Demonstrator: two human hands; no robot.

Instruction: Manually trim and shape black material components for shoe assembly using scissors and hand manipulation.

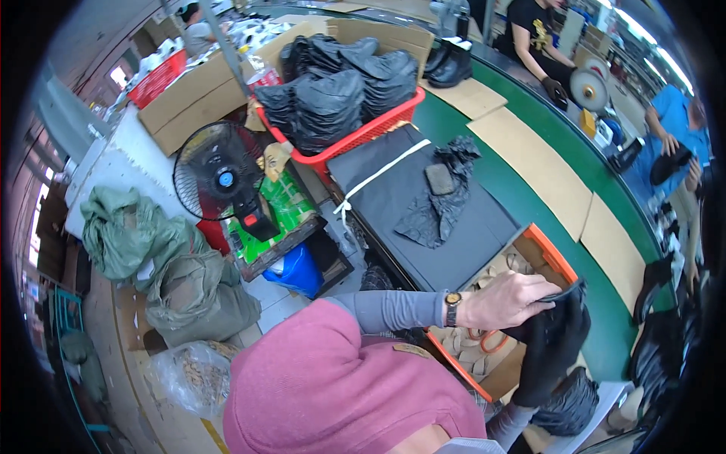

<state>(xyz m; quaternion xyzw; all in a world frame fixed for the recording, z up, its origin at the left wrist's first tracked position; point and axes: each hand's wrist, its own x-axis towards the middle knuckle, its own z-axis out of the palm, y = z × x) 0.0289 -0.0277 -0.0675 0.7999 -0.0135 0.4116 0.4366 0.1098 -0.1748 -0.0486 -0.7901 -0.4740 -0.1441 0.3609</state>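
Observation:
My left hand [508, 301], bare and with a watch at the wrist, is closed with its thumb and fingers pinching the edge of a black shoe upper [576, 293]. My right hand [546, 362] wears a black glove and is up against the same piece from below. Its fingers merge with the dark material, so their grip cannot be made out. Beneath both hands stands an orange crate [550, 256] with beige strips inside. Orange-handled scissors [495, 343] lie among those strips.
Left of the crate, a dark work surface [378, 189] holds a crumpled black plastic bag [431, 219] and a grey block [439, 179]. Beyond are a red basket [363, 135] of black bagged items and a fan [225, 178]. A green conveyor [529, 181] curves past; co-workers handle shoes across it.

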